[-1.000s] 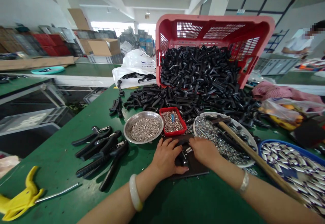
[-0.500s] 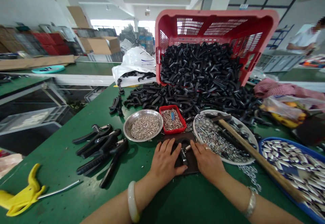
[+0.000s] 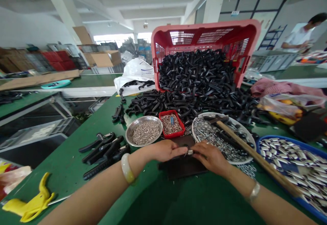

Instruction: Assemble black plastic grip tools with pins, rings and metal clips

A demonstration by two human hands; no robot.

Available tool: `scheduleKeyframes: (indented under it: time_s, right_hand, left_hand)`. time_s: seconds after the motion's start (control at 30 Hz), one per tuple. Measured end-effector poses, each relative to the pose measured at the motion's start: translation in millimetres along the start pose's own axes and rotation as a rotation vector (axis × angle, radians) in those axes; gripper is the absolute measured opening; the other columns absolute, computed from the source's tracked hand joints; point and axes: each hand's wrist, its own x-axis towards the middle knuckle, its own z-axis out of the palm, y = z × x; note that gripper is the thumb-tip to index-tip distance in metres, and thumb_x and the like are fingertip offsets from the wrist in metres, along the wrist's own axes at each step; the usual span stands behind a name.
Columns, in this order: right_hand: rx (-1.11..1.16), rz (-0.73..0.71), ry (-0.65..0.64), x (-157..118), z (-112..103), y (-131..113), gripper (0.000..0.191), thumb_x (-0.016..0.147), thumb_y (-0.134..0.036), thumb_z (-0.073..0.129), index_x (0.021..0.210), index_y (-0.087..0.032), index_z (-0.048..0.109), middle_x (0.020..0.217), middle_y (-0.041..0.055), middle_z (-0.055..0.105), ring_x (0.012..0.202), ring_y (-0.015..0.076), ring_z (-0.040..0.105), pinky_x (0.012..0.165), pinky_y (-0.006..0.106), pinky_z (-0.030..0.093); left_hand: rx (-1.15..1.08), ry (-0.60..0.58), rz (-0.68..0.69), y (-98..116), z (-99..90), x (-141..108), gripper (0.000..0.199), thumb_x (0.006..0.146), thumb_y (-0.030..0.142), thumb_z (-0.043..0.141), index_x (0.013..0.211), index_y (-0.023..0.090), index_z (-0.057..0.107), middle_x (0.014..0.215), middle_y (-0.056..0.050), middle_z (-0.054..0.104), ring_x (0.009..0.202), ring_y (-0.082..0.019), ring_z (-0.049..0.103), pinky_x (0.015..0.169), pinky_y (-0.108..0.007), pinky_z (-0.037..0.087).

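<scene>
My left hand (image 3: 167, 150) is closed on a black part just above a dark plate (image 3: 184, 170), thumb pointing right. Facing it, my right hand (image 3: 211, 155) pinches at a small metal spring (image 3: 190, 152) on that part; the part is mostly hidden by my fingers. Behind the hands are a metal bowl of small pins (image 3: 144, 132), a red tray of rivets (image 3: 171, 124) and a white tray of metal bits (image 3: 212, 140) with a hammer (image 3: 245, 148) lying across it. Several black spring clamps (image 3: 103, 150) lie to the left.
A red crate (image 3: 204, 27) spills black parts toward the trays. The yellow air gun (image 3: 33, 201) lies front left, a blue tray (image 3: 293, 143) of metal pieces right. Plastic bags and a pink cloth (image 3: 281, 88) sit back right. A person (image 3: 297, 39) stands far right.
My left hand has turned and its fingers have closed around the black part. My right fingers have drawn in on the spring. The dark plate shows more, and the camera view has shifted.
</scene>
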Motion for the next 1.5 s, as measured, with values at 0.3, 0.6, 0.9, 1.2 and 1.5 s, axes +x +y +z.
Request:
scheduleKeyframes:
  time_s: [0.3,0.6,0.9,1.2,1.5]
  right_hand:
    - [0.031,0.290,-0.250,23.9,-3.2,-1.5,0.023,0.079,-0.034,0.049,0.084,-0.022,0.068,0.084,0.0041,0.064,0.080,0.0161,0.057,0.072,0.025,0.040]
    - [-0.189,0.411,-0.213,40.4,-2.8,-13.3,0.016,0.077,-0.032,0.051,0.079,-0.020,0.061,0.076,0.0030,0.065,0.072,0.0166,0.059,0.062,0.024,0.038]
    - [-0.215,0.384,-0.195,153.6,3.4,-20.3,0.026,0.080,-0.027,0.047,0.095,-0.015,0.064,0.098,0.0125,0.065,0.092,0.0210,0.059,0.076,0.027,0.041]
    - [-0.144,0.568,-0.221,196.6,44.7,-3.4,0.033,0.072,-0.023,0.055,0.099,-0.007,0.063,0.099,0.0184,0.064,0.092,0.0234,0.060,0.071,0.025,0.045]
    - [-0.006,0.563,-0.173,195.3,31.0,-6.0,0.019,0.067,-0.023,0.059,0.080,-0.013,0.067,0.078,0.0078,0.069,0.073,0.0177,0.063,0.060,0.020,0.043]
  left_hand:
    - [0.004,0.077,-0.295,-28.0,22.0,30.3,0.035,0.072,0.049,0.049,0.079,0.020,0.066,0.075,0.000,0.063,0.068,-0.015,0.055,0.058,-0.023,0.038]
    - [0.176,0.602,-0.422,-21.0,43.8,15.1,0.039,0.076,0.047,0.049,0.107,0.024,0.055,0.105,-0.004,0.059,0.096,-0.020,0.054,0.079,-0.030,0.043]
    - [0.097,0.611,-0.309,-33.5,58.0,17.6,0.046,0.081,0.043,0.041,0.122,0.022,0.047,0.120,-0.003,0.054,0.105,-0.020,0.050,0.089,-0.033,0.040]
    - [0.015,0.634,-0.295,-38.4,61.2,18.5,0.045,0.080,0.044,0.042,0.121,0.024,0.048,0.117,0.000,0.057,0.097,-0.019,0.054,0.082,-0.031,0.044]
    - [-0.017,0.651,-0.276,-40.0,60.4,17.7,0.045,0.080,0.045,0.043,0.119,0.023,0.050,0.115,-0.001,0.058,0.097,-0.020,0.054,0.081,-0.031,0.045]
